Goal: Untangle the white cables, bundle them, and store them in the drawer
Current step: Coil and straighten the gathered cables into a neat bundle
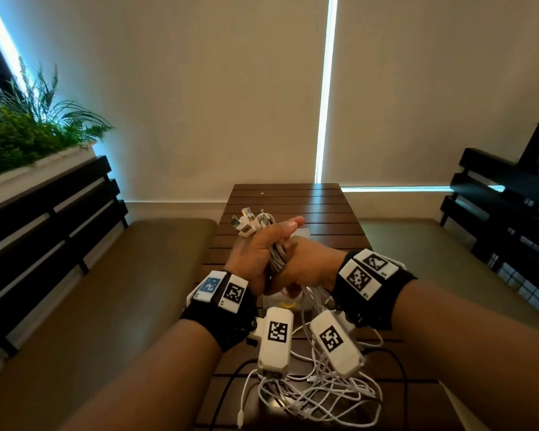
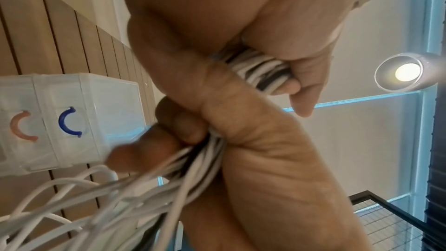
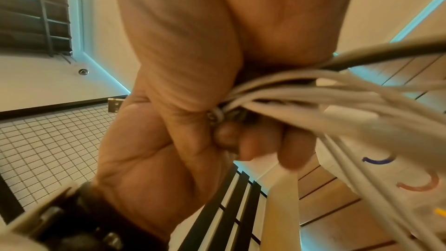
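Both fists clamp the cables (image 1: 277, 256) mid-frame: left hand (image 1: 257, 250) above by the plugs, right hand (image 1: 308, 265) below; loose lengths trail toward the bottom edge.

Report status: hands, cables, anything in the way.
Left hand and right hand both grip the white cables. Loose ends still tangled on the table. Drawer box shut; black cable mixed in.
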`<state>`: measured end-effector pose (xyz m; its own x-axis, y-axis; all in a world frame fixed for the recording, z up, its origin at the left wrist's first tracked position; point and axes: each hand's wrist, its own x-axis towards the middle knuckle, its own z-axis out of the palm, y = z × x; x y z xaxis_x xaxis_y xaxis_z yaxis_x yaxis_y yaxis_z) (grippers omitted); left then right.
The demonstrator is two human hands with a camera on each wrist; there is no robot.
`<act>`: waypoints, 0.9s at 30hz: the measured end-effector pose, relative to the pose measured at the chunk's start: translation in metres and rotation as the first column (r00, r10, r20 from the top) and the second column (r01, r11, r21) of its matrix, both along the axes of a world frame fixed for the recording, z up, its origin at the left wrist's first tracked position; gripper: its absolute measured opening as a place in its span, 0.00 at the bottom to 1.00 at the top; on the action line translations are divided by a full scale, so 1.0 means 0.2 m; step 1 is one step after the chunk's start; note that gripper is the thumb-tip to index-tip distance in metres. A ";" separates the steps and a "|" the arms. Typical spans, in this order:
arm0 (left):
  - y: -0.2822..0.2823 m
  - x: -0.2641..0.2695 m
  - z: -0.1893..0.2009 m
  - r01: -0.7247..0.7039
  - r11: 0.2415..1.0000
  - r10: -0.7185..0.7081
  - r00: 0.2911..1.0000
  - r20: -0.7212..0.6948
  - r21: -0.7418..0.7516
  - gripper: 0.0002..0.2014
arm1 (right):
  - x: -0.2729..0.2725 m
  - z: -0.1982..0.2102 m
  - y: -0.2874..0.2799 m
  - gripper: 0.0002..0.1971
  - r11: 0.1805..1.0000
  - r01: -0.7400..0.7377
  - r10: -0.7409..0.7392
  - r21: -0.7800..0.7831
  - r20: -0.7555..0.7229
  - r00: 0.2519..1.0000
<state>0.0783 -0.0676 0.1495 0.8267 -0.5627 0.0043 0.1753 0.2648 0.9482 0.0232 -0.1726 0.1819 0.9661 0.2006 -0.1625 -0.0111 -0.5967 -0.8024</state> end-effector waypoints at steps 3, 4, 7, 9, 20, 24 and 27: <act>0.01 0.01 0.00 -0.008 1.000 0.008 1.000 -0.001 0.008 0.30 | -0.01 0.00 0.01 0.04 1.000 0.005 -0.004 -0.017 0.014 1.000; 0.00 0.01 0.01 -0.016 1.000 0.016 1.000 0.004 0.012 0.29 | -0.02 -0.01 0.01 0.04 0.999 0.013 -0.012 -0.033 0.037 0.999; -0.01 -0.01 0.01 -0.034 0.999 0.034 0.999 0.002 0.022 0.24 | -0.01 -0.03 0.02 0.09 0.988 0.087 -0.071 -0.125 0.124 0.990; -0.02 -0.01 0.02 -0.062 0.998 0.062 0.998 -0.005 0.023 0.17 | 0.00 -0.03 0.03 0.10 0.976 0.096 -0.062 -0.194 0.173 0.983; -0.12 -0.04 -0.02 -0.271 0.960 0.279 0.918 -0.282 0.068 0.47 | 0.07 -0.11 -0.03 0.04 0.849 0.256 -0.108 -0.463 0.321 0.941; -0.19 -0.07 -0.02 -0.361 0.926 0.375 0.848 -0.375 0.108 0.46 | 0.10 -0.17 -0.03 0.11 0.811 0.408 -0.259 -0.419 0.369 0.893; -0.20 -0.03 0.00 -0.444 0.884 0.459 0.763 -0.456 0.146 0.31 | 0.13 -0.18 -0.01 0.09 0.783 0.382 -0.209 -0.491 0.371 0.905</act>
<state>0.0725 -0.1074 0.1487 0.8826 -0.1180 -0.4551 0.4616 0.4008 0.7914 0.0495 -0.1753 0.1467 0.9814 -0.1399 0.1318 -0.0871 -0.9349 -0.3441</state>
